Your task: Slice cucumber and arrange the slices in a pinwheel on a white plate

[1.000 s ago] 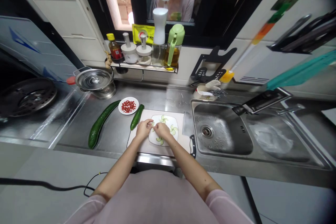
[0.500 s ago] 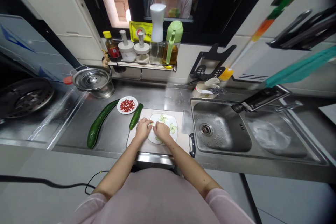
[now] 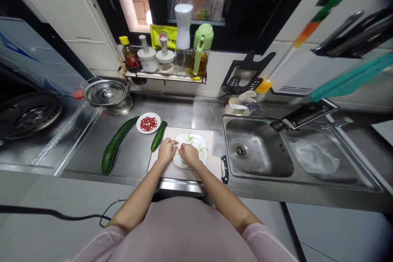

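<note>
A white squarish plate (image 3: 199, 164) lies on the pale cutting board (image 3: 159, 163). Thin green-edged slices (image 3: 202, 150) form curved pinwheel shapes on it. At the plate's left edge, my left hand (image 3: 166, 150) has its fingers bent, their tips at the rim. My right hand (image 3: 188, 154) is over the plate's left half, its fingers closed together; whatever they hold is too small to name. Beyond the board's upper left corner lies a short cucumber piece (image 3: 159, 136). A small white dish (image 3: 148, 131) beside it holds red bits.
A long cucumber (image 3: 116, 143) lies left on the steel counter. Behind it stands a lidded steel pot (image 3: 118, 106). A knife handle (image 3: 225, 169) touches the board's right side, near the sink (image 3: 260, 147). Bottles and jars fill the wall rack (image 3: 172, 76).
Both hands stay at almost the same places, with only a slight shift of the fingers over the plate's left side. The whole view has moved very slightly.
</note>
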Tool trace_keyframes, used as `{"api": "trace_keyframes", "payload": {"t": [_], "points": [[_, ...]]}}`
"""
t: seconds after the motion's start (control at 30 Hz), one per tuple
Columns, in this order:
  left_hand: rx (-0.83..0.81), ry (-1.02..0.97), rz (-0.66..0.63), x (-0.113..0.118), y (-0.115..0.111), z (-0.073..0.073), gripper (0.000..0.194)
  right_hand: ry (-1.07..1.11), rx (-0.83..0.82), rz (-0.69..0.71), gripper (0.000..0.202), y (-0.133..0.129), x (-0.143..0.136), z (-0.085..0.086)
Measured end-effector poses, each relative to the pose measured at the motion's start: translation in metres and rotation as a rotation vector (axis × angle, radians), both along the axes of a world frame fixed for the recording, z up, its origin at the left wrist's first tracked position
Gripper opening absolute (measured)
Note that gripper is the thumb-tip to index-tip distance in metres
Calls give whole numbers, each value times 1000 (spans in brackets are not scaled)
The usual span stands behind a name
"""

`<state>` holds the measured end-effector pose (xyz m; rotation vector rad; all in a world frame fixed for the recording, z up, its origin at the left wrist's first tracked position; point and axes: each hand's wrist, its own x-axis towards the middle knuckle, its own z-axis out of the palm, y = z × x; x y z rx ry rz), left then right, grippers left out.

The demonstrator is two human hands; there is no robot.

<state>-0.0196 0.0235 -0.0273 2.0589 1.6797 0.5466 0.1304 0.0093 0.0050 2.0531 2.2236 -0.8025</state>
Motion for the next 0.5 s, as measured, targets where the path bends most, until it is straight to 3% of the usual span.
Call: {"api": "trace_keyframes", "payload": {"t": [0.17, 0.5], "points": [[1, -11, 10, 1, 0, -1, 22, 18, 38, 73, 21, -4, 1, -1], [-23, -17, 19, 2, -2, 1, 23, -1, 16, 91, 23, -5, 1, 2]]}}
